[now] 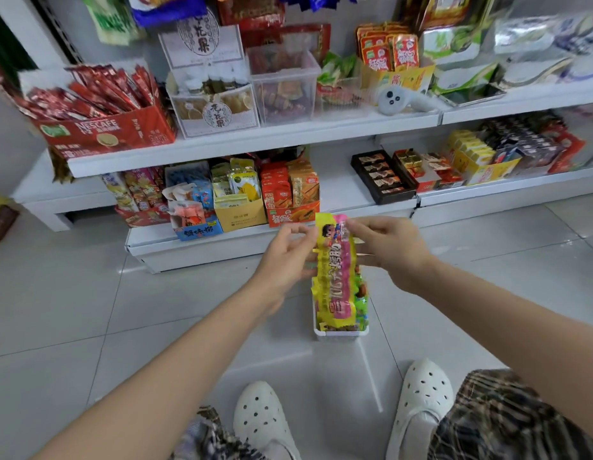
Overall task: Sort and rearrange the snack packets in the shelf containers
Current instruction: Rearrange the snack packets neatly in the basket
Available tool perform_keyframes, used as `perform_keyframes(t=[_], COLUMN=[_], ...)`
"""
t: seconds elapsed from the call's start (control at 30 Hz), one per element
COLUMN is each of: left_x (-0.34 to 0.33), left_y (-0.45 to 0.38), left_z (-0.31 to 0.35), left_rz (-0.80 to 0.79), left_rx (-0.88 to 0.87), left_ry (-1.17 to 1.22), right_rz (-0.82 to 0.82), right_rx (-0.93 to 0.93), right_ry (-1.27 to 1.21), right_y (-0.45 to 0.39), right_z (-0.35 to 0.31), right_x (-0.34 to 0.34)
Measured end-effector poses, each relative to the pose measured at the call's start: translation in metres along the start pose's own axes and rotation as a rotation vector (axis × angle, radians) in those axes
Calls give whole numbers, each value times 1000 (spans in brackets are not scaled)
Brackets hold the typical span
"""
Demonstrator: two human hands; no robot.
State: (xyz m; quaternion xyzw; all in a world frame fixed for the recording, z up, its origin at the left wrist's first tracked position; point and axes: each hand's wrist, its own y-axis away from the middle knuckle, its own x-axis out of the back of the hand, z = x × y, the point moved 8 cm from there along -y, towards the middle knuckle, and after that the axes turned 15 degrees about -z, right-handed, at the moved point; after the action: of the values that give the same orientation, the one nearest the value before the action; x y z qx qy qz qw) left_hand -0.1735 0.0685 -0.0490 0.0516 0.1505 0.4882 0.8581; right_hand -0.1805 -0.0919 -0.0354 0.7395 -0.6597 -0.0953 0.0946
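At the bottom of the frame my two white perforated clogs (421, 396) stand on the pale floor tiles (72, 310), with patterned trouser fabric (507, 423) at the lower right. Just above them, at centre frame, a narrow white container (341, 333) sits on the floor, packed with colourful snack packets whose print I cannot read. Over it I hold a stack of yellow-and-pink snack packets (336, 270) upright, its lower end reaching down into the container. My left hand (288, 257) has its fingers curled against the stack's left edge, thumb and forefinger close together near the top; my right hand (388, 250) pinches the top right corner of the stack, its other fingers curled behind. Beyond my hands, the lower shelf (222, 240) carries a row of open cardboard display boxes: a blue one (198, 229) with loose packets, a yellow one (238, 214), and an orange-red one (293, 214), side by side. Further right on that level sits a dark tray of chocolates (383, 175). On the upper shelf (255, 144), at upper left, a red Nescafé box (106, 131) holds stick sachets, beside it a white printed box (215, 107) and clear plastic bins (283, 84). A pale grey handheld device (401, 99) lies on the shelf right of centre.
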Motion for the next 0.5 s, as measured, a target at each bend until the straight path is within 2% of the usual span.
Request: perform_keyframes(t=[0.13, 0.33, 0.5], left_x=[-24, -32, -27], left_y=[25, 34, 37], left_z=[-27, -41, -54], left_rz=[-200, -321, -307], left_rx=[189, 156, 195], left_ry=[84, 99, 46], right_rz=[74, 172, 24], right_rx=[-25, -94, -213], right_ry=[-161, -312, -383], right_y=[6, -4, -17], right_z=[-8, 1, 13], right_x=[8, 31, 23])
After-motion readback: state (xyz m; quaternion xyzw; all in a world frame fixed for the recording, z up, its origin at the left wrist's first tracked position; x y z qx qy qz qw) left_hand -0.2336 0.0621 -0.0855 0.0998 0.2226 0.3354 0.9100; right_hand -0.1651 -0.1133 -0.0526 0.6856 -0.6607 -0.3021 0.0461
